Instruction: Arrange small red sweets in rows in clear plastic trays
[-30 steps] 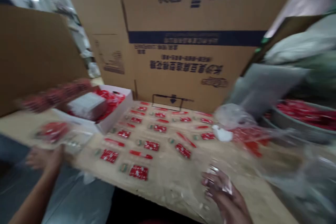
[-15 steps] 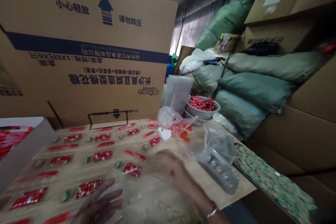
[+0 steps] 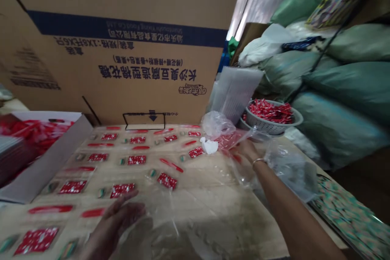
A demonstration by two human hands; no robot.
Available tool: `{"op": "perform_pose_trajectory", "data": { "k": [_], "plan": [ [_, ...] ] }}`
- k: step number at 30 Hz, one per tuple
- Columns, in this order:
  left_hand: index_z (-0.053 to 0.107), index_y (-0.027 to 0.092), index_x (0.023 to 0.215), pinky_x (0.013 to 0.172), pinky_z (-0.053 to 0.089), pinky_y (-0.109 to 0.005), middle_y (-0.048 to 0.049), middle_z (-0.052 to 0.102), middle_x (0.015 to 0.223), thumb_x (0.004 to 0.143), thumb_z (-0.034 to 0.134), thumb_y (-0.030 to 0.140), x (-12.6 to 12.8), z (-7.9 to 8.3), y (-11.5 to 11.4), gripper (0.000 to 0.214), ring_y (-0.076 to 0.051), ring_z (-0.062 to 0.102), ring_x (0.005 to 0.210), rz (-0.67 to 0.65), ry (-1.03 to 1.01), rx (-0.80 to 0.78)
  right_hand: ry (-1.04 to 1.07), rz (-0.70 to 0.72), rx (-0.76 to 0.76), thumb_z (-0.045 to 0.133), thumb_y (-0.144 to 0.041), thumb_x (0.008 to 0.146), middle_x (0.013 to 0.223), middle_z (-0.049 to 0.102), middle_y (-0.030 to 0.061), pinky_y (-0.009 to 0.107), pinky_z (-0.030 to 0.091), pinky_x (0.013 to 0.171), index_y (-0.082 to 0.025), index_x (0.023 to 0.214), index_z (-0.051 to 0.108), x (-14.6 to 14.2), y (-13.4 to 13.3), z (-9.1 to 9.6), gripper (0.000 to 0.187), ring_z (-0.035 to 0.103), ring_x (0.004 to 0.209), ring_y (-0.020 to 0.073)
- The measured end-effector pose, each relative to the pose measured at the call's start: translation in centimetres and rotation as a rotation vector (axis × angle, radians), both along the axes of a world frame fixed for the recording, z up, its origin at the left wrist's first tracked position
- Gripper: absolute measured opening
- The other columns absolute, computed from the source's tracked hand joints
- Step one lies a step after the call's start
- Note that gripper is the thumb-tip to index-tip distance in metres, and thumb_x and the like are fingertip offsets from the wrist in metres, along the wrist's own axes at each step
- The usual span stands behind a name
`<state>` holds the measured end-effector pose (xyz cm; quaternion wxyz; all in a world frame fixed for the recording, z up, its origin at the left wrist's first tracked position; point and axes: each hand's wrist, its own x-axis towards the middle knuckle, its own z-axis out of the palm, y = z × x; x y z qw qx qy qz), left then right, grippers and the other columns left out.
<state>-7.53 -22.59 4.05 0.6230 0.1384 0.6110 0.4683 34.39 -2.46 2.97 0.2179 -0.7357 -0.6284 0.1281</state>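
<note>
1. Left hand: blurred, low over the surface, its fingers loosely extended, with nothing seen gripped. They overlapped a red packet in view; contact could not be confirmed.
2. Right hand: reached forward into the red bag, which lay on the surface beside the white scrap. Plastic obscured the fingers; whether they were closed on anything could not be told.
3. Risk, left: a sideways sweep could have knocked the packets and red sticks out of their rows, as all appeared to lie loose.
4. Risk, right: thin film could have clung to the wrist or bracelet, dragging the bag or scrap along.
5. Risk, beyond: the heaped basket stood near the right hand; a bump could have spilled its contents.
6. Writing, carton: the blue band bore "Shantoushi Yixing Food Co.,Ltd" and "汕头市亿星食品有限公司", upside down. Below it: "盒装/规格:1X8托X6只" and "长沙臭豆腐造型棉花糖", likewise inverted. At the top edge, "请勿踩压" was partly cut off. The small logo was not legible.
7. Packets: white marks on red; no lettering could be read.
</note>
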Motion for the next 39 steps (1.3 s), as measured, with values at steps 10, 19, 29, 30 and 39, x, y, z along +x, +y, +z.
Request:
{"op": "perform_pose_trajectory", "data": {
  "k": [10,19,29,30,39],
  "plan": [
    [0.048,0.018,0.120,0.096,0.035,-0.048,-0.0135,0.053,0.121,0.054,0.072,0.038,-1.1,-0.3,4.6,0.073,-0.034,0.042,0.119,0.158,0.909,0.496,0.501,0.042,0.107,0.060,-0.035,0.071,0.070,0.062,0.0011,0.026,0.048,0.058,-0.016,0.074,0.056,-1.1,-7.7,4.1,0.020,0.057,0.059,0.0125],
    [0.063,0.016,0.079,0.069,0.047,-0.026,-0.0027,0.067,0.076,0.079,0.055,0.031,8.9,-0.4,2.1,0.017,-0.014,0.062,0.070,-0.048,-0.740,0.125,0.595,0.704,0.187,0.055,-0.018,0.077,0.115,0.058,0.0100,0.044,0.040,0.094,-0.019,0.112,0.054,-22.3,-17.3,1.0,0.035,0.051,0.108,0.0237],
    [0.064,0.015,0.093,0.054,0.047,-0.022,-0.0053,0.070,0.083,0.076,0.055,0.013,5.5,-0.8,-0.2,0.019,-0.014,0.064,0.066,0.096,-0.751,0.183,0.490,0.704,0.285,0.054,-0.017,0.081,0.095,0.057,0.0059,0.031,0.048,0.076,-0.022,0.100,0.057,-22.5,-19.7,0.1,0.020,0.055,0.088,0.0184],
    [0.063,0.015,0.093,0.055,0.048,-0.022,-0.0048,0.070,0.083,0.075,0.056,0.012,5.6,-0.7,-0.3,0.019,-0.014,0.064,0.066,0.094,-0.750,0.187,0.491,0.701,0.284,0.052,-0.015,0.081,0.087,0.057,0.0043,0.029,0.048,0.071,-0.021,0.091,0.059,-22.5,-19.8,0.1,0.013,0.056,0.081,0.0167],
    [0.063,0.016,0.086,0.058,0.047,-0.022,-0.0024,0.068,0.078,0.066,0.064,0.014,6.3,-0.7,-0.7,0.020,-0.014,0.062,0.067,0.028,-0.678,0.202,0.468,0.649,0.254,0.053,-0.013,0.074,0.092,0.058,0.0055,0.030,0.046,0.075,-0.021,0.093,0.060,-22.2,-21.0,0.2,0.021,0.055,0.085,0.0187]
  ]
}}
